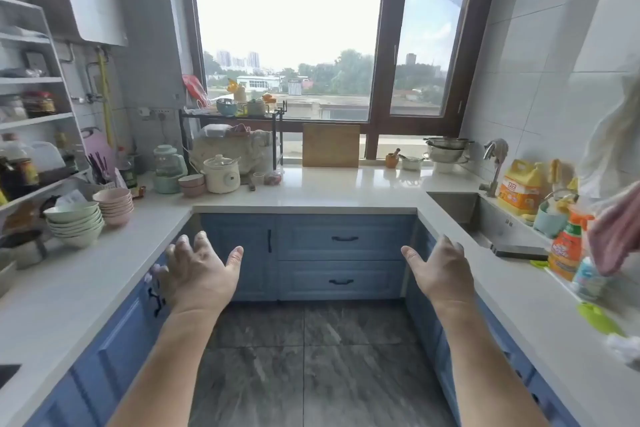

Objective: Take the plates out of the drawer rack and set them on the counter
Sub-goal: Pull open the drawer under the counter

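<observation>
Two blue drawers face me under the far counter, an upper drawer and a lower drawer, both closed with dark handles. No plates or rack show. The white counter runs in a U around me. My left hand is held out in front of the left cabinets, fingers spread and empty. My right hand hovers at the same height near the right cabinets, also spread and empty. Neither hand touches anything.
Stacked green bowls and pink bowls sit on the left counter by a shelf unit. A small cooker and cutting board stand at the back. The sink, detergent bag and spray bottle are on the right.
</observation>
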`<control>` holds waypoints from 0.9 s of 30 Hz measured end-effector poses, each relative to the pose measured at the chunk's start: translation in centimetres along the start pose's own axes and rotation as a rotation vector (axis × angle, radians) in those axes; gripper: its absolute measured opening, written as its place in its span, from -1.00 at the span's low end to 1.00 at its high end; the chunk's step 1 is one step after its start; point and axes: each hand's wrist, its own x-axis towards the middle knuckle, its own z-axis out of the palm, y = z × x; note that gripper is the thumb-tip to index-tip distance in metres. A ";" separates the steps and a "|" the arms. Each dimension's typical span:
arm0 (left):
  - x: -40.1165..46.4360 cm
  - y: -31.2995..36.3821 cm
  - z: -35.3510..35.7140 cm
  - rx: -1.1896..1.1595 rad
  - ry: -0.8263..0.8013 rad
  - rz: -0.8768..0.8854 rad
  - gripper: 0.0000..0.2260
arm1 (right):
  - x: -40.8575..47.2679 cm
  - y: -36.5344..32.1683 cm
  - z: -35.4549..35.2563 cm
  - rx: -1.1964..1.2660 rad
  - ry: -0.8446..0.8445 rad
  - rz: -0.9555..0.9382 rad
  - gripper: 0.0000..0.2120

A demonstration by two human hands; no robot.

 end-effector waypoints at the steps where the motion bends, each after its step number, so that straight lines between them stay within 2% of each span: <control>1: 1.1 0.2 0.8 -0.017 -0.001 -0.001 -0.32 | 0.9 -0.2 1.0 0.012 0.002 0.012 -0.44; 12: 16.9 4.5 10.1 0.006 -0.078 0.072 -0.32 | 13.6 -3.8 12.3 0.002 -0.010 0.117 -0.41; 27: 31.6 13.6 23.3 0.034 -0.159 0.068 -0.34 | 30.7 -1.1 25.0 -0.028 -0.074 0.184 -0.42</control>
